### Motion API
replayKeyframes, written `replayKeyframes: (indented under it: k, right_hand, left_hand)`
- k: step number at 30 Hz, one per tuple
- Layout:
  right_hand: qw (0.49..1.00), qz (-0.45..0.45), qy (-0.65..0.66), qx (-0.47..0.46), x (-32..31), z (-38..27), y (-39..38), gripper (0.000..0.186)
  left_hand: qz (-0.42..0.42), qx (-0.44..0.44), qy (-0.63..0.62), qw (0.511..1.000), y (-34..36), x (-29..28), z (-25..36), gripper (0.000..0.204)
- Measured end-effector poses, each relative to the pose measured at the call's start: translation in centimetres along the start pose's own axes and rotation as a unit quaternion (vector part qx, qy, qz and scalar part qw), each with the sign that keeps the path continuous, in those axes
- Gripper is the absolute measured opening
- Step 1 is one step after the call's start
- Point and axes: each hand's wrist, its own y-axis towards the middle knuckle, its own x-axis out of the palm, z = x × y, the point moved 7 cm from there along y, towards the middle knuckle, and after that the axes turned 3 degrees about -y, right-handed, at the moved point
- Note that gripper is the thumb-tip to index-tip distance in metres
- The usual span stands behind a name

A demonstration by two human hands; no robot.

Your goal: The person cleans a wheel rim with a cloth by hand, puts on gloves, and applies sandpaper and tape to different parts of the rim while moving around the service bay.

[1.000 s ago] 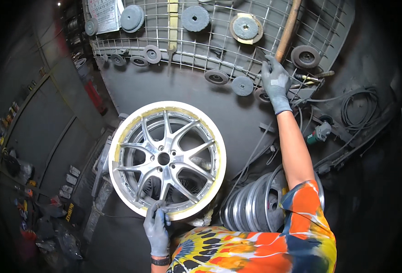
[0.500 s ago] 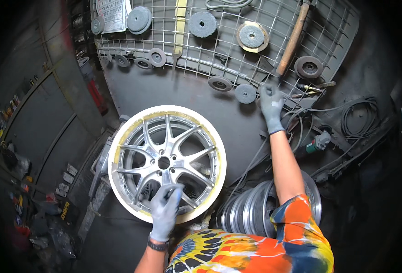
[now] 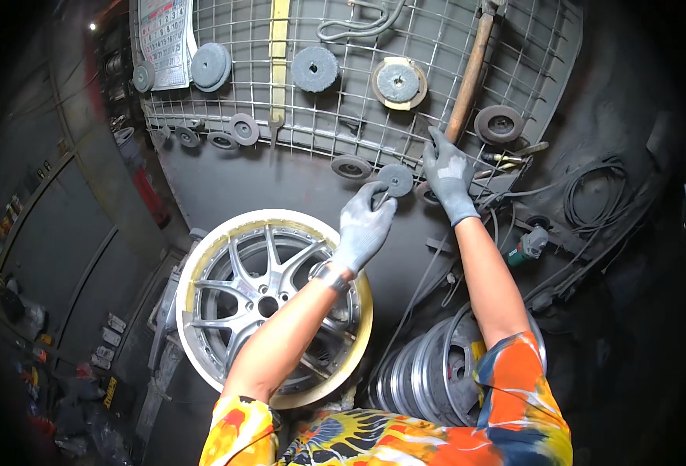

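My left hand (image 3: 364, 227), in a grey glove, reaches over a silver multi-spoke wheel rim (image 3: 238, 268) with yellowish tape around its edge. Its thumb and forefinger close on something thin that I cannot make out, right beside a small grey abrasive disc (image 3: 395, 180) on the rack's lower edge. To the right, my gloved right hand (image 3: 449, 180) is open against the wire rack (image 3: 335, 128), its forefinger stretched upward just below the wooden handle of a hammer (image 3: 471, 78). A dark disc (image 3: 428, 192) is partly hidden beside that hand.
More abrasive discs, such as a grey one (image 3: 315, 69), hang on the rack beside a calendar (image 3: 164, 43). An angle grinder (image 3: 529, 247) and a coiled cable (image 3: 595, 194) are at right. Several stacked rims (image 3: 416, 369) lie near my right side.
My left hand has moved from above the rim's near side up to the small grey disc. My right hand has shifted slightly, its forefinger now stretched out. The whole view has tilted.
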Motion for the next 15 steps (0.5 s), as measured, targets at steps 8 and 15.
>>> replayKeyframes:
  k: [8, 15]
  right_hand:
    - [0.999, 0.01, -0.04, 0.01, 0.7, 0.2, -0.3, 0.038]
    - [0.998, -0.032, -0.001, 0.063, 1.5, -0.2, 0.2, 0.027]
  left_hand:
    - [-0.015, -0.04, -0.06, 0.997, 6.4, 5.0, -2.1, 0.058]
    - [-0.014, -0.053, -0.104, 0.993, 9.3, 7.1, -5.4, 0.06]
